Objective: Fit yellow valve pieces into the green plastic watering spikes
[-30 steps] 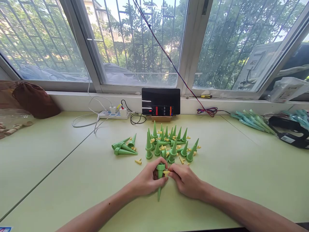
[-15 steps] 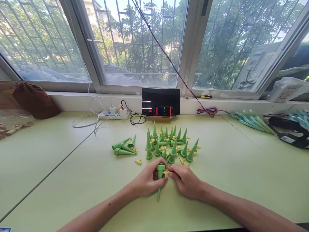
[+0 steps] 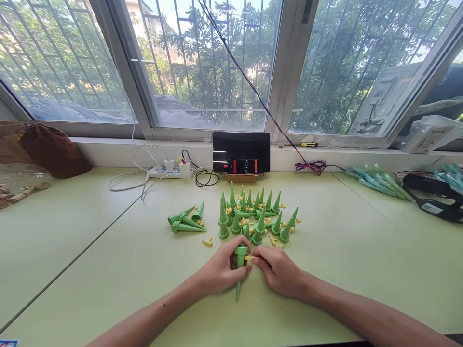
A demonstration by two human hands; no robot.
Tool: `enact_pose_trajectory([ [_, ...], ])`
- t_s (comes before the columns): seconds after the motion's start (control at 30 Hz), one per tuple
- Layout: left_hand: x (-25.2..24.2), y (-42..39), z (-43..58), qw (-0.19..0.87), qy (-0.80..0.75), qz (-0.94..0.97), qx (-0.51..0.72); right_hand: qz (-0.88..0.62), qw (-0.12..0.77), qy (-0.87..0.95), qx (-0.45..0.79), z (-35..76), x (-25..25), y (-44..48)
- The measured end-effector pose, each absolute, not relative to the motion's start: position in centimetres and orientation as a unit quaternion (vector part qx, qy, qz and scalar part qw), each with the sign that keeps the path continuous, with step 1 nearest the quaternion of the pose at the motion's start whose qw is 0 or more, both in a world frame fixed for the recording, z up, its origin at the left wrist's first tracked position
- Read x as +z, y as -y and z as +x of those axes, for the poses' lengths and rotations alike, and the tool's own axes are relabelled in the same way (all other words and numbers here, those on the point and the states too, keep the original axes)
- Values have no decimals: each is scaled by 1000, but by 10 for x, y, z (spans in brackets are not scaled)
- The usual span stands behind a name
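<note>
Both hands are staying almost exactly where they were half a second ago, low in the middle of the frame, with only a slight shift of the fingers around the piece. My left hand [image 3: 220, 270] is curling closed around a green spike [image 3: 240, 251], gripping its body so that the wide collar is pointing up toward the window and the sharp tip is poking out below my palm, toward the bottom of the frame. My right hand [image 3: 278, 270] is closing down to a pinch, thumb and fingertips pressing a small yellow fitting [image 3: 249, 260] against the side of the spike just under its collar; the rest of that hand is resting on the pale green table [image 3: 108, 270]. Just above my hands, a cluster of upright green spikes [image 3: 253, 217] mixed with more yellow bits is standing in the centre of the frame, unchanged. A few spikes lying flat [image 3: 184, 221] are sitting left of that cluster, with a loose yellow piece [image 3: 207, 242] near them. Above the cluster, a phone [image 3: 243, 166] is leaning below the window.
</note>
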State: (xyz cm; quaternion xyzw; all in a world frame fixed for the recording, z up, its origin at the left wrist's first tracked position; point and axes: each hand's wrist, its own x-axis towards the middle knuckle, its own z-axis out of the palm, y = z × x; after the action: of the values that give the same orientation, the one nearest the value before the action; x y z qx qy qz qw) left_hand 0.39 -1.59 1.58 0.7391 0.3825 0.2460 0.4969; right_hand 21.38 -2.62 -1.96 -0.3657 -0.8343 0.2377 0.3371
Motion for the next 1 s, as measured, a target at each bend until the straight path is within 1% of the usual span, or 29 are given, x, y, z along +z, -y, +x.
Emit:
enact_pose_trajectory([
  [1.0,16,15,5,501,-378,737,252,-354,327,852,203,213,-21,26],
])
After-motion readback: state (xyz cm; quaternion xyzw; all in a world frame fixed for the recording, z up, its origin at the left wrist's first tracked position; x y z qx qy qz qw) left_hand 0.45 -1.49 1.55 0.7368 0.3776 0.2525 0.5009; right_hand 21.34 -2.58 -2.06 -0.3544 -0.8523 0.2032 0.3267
